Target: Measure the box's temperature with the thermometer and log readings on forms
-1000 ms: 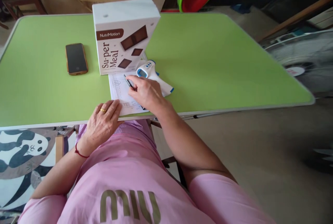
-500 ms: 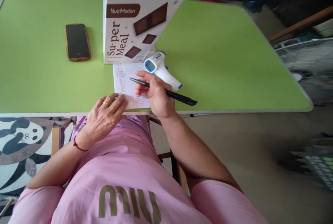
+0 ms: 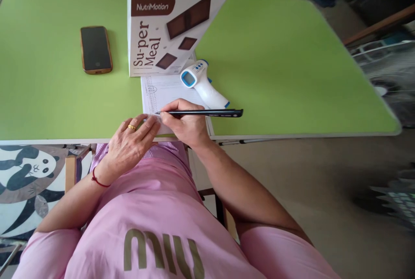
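In my right hand is a black pen, gripped between thumb and fingers, its tip pointing left over the paper. The white paper carries small print and a hand-drawn oval; my hands cover its lower part. My left hand lies flat with fingers stretched out, the fingertips on the paper's lower left edge close to the pen tip. A white and blue infrared thermometer rests on the paper's right side, just beyond my right hand.
A tall white NutriMotion box stands behind the paper. To its left a smartphone in a brown case lies on the green table. A fan stands past the table's right edge.
My right hand has moved down and slightly left, turning the pen from slanted to nearly level, its tip now near my left fingertips. My left hand has stayed in place.
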`<state>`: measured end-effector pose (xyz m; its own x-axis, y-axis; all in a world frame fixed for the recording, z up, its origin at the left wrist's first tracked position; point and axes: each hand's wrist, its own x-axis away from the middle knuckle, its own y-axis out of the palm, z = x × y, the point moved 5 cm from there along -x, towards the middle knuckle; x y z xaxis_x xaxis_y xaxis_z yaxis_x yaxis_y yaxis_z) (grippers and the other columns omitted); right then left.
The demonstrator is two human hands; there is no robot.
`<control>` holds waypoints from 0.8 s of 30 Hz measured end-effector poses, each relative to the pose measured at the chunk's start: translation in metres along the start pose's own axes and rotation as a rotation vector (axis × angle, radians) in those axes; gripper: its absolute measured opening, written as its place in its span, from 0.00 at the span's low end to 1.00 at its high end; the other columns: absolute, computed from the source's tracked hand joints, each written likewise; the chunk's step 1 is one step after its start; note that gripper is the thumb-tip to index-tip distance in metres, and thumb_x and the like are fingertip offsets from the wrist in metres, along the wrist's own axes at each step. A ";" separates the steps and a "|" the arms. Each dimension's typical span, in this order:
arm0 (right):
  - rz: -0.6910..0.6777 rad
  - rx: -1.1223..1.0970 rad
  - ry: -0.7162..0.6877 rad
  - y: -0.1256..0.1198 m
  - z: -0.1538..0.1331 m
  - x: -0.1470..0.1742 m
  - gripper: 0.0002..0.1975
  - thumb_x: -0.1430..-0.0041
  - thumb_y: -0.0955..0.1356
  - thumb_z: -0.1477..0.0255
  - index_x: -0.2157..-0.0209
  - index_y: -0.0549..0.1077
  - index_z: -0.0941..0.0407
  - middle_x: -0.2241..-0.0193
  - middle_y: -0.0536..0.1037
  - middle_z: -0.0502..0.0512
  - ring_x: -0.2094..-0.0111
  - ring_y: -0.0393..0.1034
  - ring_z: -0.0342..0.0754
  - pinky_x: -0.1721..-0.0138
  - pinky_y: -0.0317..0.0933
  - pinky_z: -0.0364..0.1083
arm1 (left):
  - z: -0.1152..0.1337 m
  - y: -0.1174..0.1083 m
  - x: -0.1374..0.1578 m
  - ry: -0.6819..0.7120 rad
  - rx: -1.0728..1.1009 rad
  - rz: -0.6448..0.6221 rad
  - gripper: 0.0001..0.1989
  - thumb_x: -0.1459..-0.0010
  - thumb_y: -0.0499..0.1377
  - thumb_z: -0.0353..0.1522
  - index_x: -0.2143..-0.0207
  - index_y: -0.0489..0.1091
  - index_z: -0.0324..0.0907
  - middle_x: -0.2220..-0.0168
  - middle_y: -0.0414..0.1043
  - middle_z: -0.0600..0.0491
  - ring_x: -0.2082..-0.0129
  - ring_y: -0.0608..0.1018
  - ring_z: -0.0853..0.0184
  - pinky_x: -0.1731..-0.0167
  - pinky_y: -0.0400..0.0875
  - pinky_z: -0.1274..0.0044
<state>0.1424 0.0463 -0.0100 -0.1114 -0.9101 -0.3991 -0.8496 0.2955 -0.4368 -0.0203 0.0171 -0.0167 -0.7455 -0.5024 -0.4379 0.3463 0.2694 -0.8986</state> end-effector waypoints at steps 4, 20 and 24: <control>-0.022 0.022 -0.037 0.003 0.000 0.000 0.04 0.45 0.69 0.71 0.72 0.76 0.55 0.78 0.77 0.47 0.78 0.67 0.42 0.72 0.65 0.43 | 0.000 -0.001 0.000 0.006 -0.009 0.008 0.20 0.30 0.57 0.34 0.39 0.69 0.37 0.41 0.75 0.44 0.40 0.74 0.56 0.48 0.72 0.66; -0.045 0.067 -0.068 0.004 0.001 0.002 0.04 0.44 0.69 0.71 0.71 0.76 0.54 0.78 0.78 0.48 0.77 0.68 0.43 0.72 0.65 0.44 | 0.002 -0.005 -0.001 0.030 -0.058 0.063 0.18 0.31 0.59 0.32 0.42 0.71 0.35 0.42 0.76 0.47 0.44 0.77 0.56 0.50 0.71 0.68; -0.047 0.070 -0.057 0.004 0.002 0.002 0.04 0.45 0.68 0.71 0.71 0.76 0.54 0.78 0.78 0.48 0.77 0.68 0.43 0.72 0.65 0.44 | 0.001 -0.005 -0.002 0.030 -0.047 0.066 0.18 0.32 0.60 0.33 0.43 0.71 0.34 0.42 0.77 0.46 0.43 0.76 0.56 0.50 0.71 0.67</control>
<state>0.1398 0.0464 -0.0135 -0.0411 -0.9058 -0.4216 -0.8147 0.2747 -0.5107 -0.0199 0.0154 -0.0116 -0.7387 -0.4579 -0.4947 0.3685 0.3403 -0.8651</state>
